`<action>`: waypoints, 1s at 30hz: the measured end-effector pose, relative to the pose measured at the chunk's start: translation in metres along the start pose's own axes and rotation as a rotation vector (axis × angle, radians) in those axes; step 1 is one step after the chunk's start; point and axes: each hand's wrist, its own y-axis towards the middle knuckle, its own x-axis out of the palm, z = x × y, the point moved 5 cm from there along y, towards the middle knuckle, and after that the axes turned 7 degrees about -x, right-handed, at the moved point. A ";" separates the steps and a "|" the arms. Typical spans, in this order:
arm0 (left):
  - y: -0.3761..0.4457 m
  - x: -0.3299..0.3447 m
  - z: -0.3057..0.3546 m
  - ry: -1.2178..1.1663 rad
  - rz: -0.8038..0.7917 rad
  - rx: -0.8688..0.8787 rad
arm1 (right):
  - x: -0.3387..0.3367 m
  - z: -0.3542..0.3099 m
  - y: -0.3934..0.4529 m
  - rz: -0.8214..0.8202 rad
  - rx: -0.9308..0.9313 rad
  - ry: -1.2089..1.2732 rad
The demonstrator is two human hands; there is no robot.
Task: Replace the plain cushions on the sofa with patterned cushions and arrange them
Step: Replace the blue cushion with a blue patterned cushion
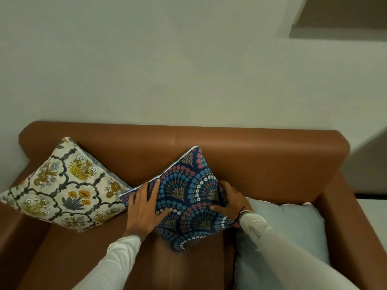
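A brown leather sofa (261, 164) fills the lower half of the view. A dark blue cushion with a fan-and-flower pattern (188, 197) stands on one corner against the middle of the backrest. My left hand (144, 208) lies flat on its left side, fingers spread. My right hand (228, 201) grips its right edge. A cream floral cushion (67, 187) leans on one corner at the sofa's left end, touching the blue one. A plain pale blue cushion (293, 229) lies flat on the right seat, partly under my right sleeve.
The sofa's left armrest (8, 227) and right armrest (345, 216) bound the seat. A plain light wall (167, 70) rises behind the backrest. The brown seat (88, 258) shows in front of the cushions.
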 end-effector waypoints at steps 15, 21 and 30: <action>-0.167 0.102 0.145 -0.052 -0.196 0.256 | 0.020 0.183 -0.206 -0.011 0.515 -0.141; -0.183 0.198 0.202 -0.415 -0.531 -0.056 | 0.060 0.262 -0.246 -0.110 0.360 -0.330; -0.171 0.238 0.285 -0.806 -0.560 -0.340 | 0.113 0.273 -0.272 0.247 -0.046 -0.677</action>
